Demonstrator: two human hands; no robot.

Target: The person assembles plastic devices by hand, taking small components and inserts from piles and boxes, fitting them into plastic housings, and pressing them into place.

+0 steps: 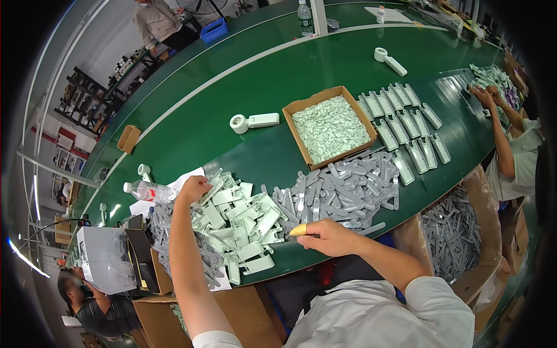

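Note:
My left hand is at the far left edge of a heap of pale green plastic housings. Its fingers are bent and closed on one pale green housing at the top of the heap. My right hand is at the near edge, between that heap and a pile of grey plastic strips. A yellow finger cot covers one fingertip. The fingers are pinched together; what they hold, if anything, is too small to name.
Beyond the grey strips stands a cardboard box of small pale pieces, with rows of housings beside it. White handheld devices and a bottle lie on the green table. A carton of strips and a co-worker's hands are at right.

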